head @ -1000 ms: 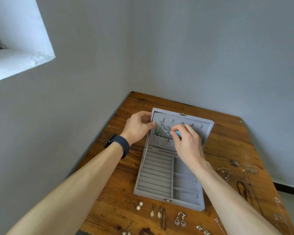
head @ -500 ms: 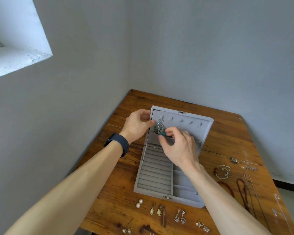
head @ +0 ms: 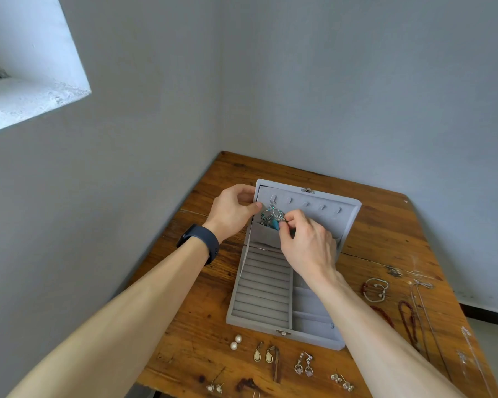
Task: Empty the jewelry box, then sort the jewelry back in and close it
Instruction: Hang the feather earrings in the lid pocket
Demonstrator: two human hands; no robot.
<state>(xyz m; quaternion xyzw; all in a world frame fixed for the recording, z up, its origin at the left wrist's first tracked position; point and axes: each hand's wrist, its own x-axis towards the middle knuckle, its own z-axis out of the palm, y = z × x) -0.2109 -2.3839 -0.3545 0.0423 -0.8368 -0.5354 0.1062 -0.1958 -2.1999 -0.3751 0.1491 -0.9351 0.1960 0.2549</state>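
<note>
At the near edge of the table [head: 184, 366], laid in a row and not yet sorted: pearl studs [head: 235, 342], cream drop earrings [head: 263, 354], silver earrings [head: 303, 366]. To the right, also loose on the wood: a silver bangle [head: 375, 289] and dark bead strings [head: 408, 320].

Just behind the row, the grey jewelry box [head: 259, 297], standing open, with the ring rolls bare.

Further back, the raised lid [head: 342, 219] with its line of small hooks. Gripped at the left edge by the left hand [head: 232, 212], fingers curled round the rim. Pinched between thumb and fingertips of the right hand [head: 308, 245]: the turquoise earrings [head: 272, 215], hanging at the leftmost hook, lower part over the lid pocket [head: 263, 237].

Judged as the start of the sorting step, with a first piece going onto the lid. Next, probably: to seat the wire fully on the hook, to release softly without pulling it off, then to reach for another piece on the table. Calls for a fine pinch and a steady lid.

Against half a second ago: a small shift of the right hand to the right and down, more of the earrings uncovered under the hook, the same left grip on the lid, no move among the loose pieces.
</note>
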